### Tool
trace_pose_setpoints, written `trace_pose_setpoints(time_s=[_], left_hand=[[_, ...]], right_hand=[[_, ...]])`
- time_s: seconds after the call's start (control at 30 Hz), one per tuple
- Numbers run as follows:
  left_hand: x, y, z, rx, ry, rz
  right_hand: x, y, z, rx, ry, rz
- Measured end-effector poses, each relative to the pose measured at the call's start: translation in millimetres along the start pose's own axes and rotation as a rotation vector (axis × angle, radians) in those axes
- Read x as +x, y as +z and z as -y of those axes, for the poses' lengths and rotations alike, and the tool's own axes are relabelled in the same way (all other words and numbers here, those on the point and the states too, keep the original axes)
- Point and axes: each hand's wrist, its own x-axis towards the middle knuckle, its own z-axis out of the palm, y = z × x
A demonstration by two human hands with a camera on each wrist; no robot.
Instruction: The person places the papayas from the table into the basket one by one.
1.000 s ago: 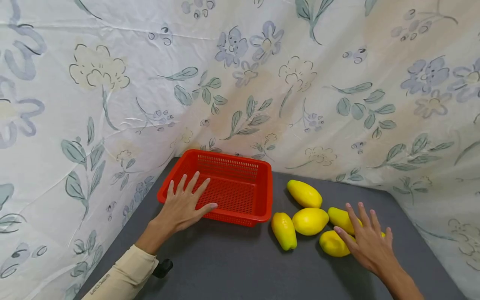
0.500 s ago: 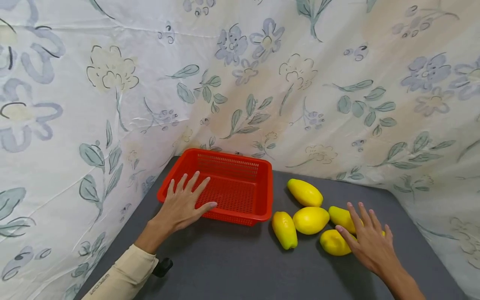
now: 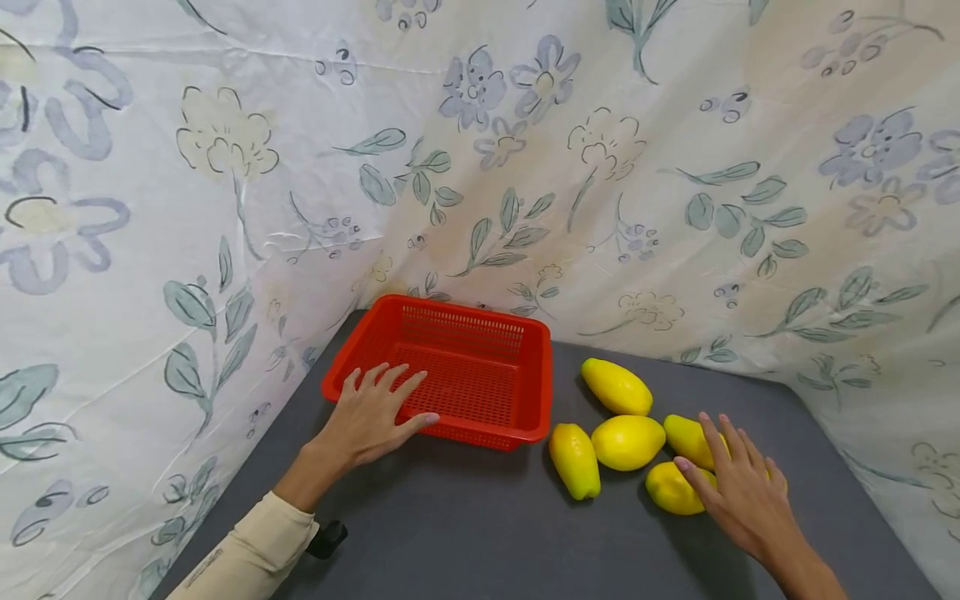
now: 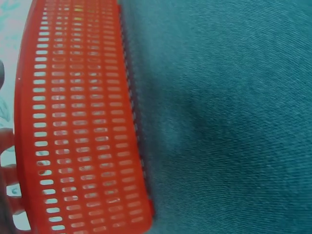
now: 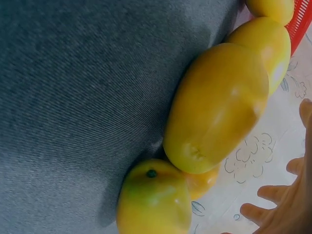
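My left hand (image 3: 367,421) is held over the near left rim of a red plastic basket (image 3: 544,379), palm down, fingers spread and slightly bent. In the left wrist view its fingertips show beyond the rim of the slotted basket wall (image 4: 92,122); whether they touch it I cannot tell. My right hand (image 3: 750,500) hovers palm down above yellow, mango-like fruits, thumb beside a rounded mango (image 3: 673,489) and fingers over a longer mango (image 3: 686,440). Another fruit is mostly hidden beneath this hand. The right wrist view shows a large mango (image 5: 219,107) close up, apart from the fingers.
Between basket and right hand lie three more mangoes: one at the back (image 3: 617,387), one in the middle (image 3: 628,442), one in front (image 3: 574,462). All rest on a dark grey tabletop (image 3: 480,533). A floral cloth (image 3: 600,208) hangs behind and along both sides.
The fingers of my left hand have bent and dipped lower over the basket rim. My right fingers have bent a little too. The head view has shifted slightly; basket and fruits stay put.
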Motion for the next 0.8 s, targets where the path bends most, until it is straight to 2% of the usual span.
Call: trace_pose_setpoints(time_s=[0.27,0.57,0.8], left_hand=[[-7.7,5.4,6.7,0.019,-0.007,0.069],[-7.0,6.6,10.2,0.037,0.003,0.064],[-6.1,4.6,10.3,0.006,-0.008,0.078]], right_hand=[[-8.1,8,0,0.033,0.004,-0.013],[-9.8,8,-4,0.034,0.027,-0.063],[-14.8,3,-16,0.073,0.110,-0.151]])
